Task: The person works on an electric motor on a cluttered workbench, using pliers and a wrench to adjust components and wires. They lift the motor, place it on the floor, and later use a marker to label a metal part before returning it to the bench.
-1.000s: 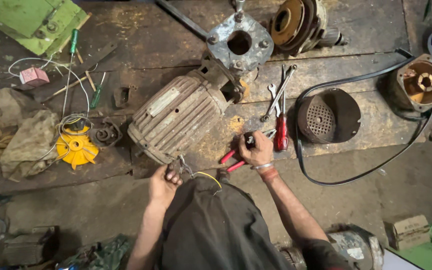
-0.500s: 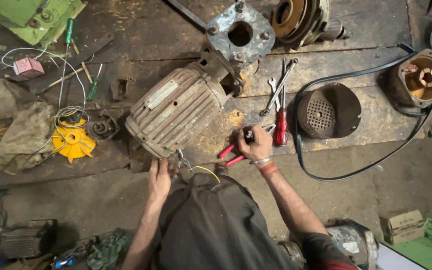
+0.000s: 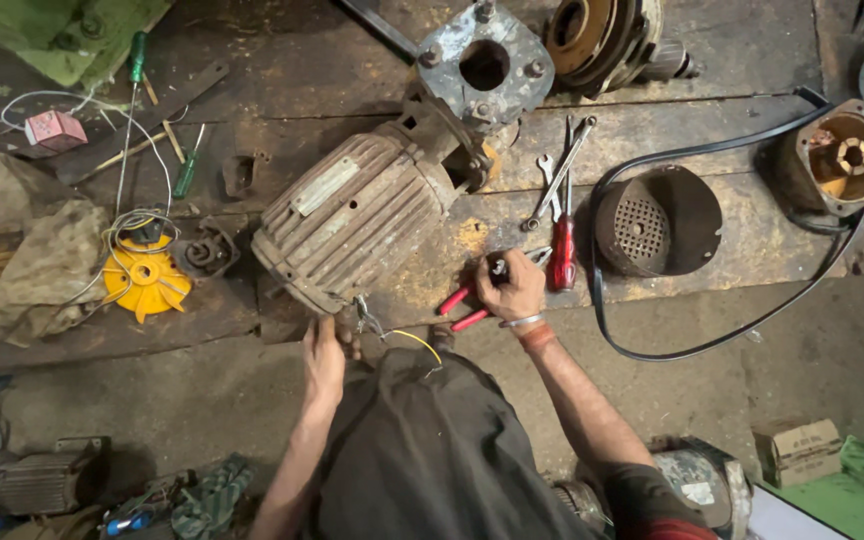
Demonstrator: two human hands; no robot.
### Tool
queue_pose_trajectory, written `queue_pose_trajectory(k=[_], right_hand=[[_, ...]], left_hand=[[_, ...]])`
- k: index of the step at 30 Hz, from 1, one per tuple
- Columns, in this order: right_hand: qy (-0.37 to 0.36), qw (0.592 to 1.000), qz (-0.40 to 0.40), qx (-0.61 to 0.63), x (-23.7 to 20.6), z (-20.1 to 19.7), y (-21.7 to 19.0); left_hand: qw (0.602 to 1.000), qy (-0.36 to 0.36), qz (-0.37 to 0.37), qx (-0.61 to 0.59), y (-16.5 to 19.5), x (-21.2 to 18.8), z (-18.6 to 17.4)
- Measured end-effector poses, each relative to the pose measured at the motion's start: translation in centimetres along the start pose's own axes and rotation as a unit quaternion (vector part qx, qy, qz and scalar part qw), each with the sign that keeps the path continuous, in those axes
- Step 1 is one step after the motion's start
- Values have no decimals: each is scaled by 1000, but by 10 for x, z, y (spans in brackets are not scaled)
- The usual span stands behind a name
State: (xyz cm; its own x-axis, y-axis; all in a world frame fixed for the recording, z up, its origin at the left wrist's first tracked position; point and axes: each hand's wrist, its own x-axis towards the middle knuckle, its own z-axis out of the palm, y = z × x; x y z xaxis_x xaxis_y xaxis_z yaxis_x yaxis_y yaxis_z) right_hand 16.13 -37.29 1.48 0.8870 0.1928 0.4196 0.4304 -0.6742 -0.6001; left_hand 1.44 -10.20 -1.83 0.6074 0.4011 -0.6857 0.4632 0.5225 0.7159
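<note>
Front and centre, the big grey ribbed electric motor body (image 3: 357, 215) lies on its side, angled across the worn wooden worktop (image 3: 712, 60), its near end hanging right at the worktop's front edge. Loose wires (image 3: 392, 330), one yellow, trail out of that end. Beside it to the right sit red-handled pliers (image 3: 467, 305), and the right hand (image 3: 512, 285) is down on them, fingers curled and pinched over the tool's top end; exactly what the fingertips pinch is too small to tell. The left hand (image 3: 324, 358) is pressed up against the motor's near end, fingers loosely curled, touching the casing by the wires; whether it holds anything, I cannot tell.

Moving outward: a red-handled screwdriver (image 3: 563, 245) and a pair of steel spanners (image 3: 557, 180) lie just right of the hand, with a round black perforated fan cover (image 3: 657, 220) beyond them. A black rubber belt (image 3: 752, 320) loops around that cover, off the worktop edge. Above the motor sits a grey metal end plate with a round hole (image 3: 485, 62). Over to the left, a yellow plastic fan impeller (image 3: 145, 277) rests beside a crumpled dirty rag (image 3: 47, 265), white wire draped across.
</note>
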Motion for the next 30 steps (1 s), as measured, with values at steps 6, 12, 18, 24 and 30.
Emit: queue_pose_trajectory(k=[6, 12, 18, 24, 30], right_hand=[[-3, 1000, 5, -1, -1, -1, 1], [-4, 1000, -6, -6, -1, -1, -2], [-21, 1000, -2, -8, -2, 0, 0], [-10, 1000, -1, -7, -6, 3, 8], [-46, 997, 37, -53, 3, -4, -10]], left_hand=[[996, -46, 28, -73, -11, 6, -2], [913, -131, -212, -322, -9, 25, -20], [967, -89, -115, -208, 1, 7, -5], [986, -14, 147, 76, -9, -3, 5], [983, -4, -54, -175, -19, 22, 2]])
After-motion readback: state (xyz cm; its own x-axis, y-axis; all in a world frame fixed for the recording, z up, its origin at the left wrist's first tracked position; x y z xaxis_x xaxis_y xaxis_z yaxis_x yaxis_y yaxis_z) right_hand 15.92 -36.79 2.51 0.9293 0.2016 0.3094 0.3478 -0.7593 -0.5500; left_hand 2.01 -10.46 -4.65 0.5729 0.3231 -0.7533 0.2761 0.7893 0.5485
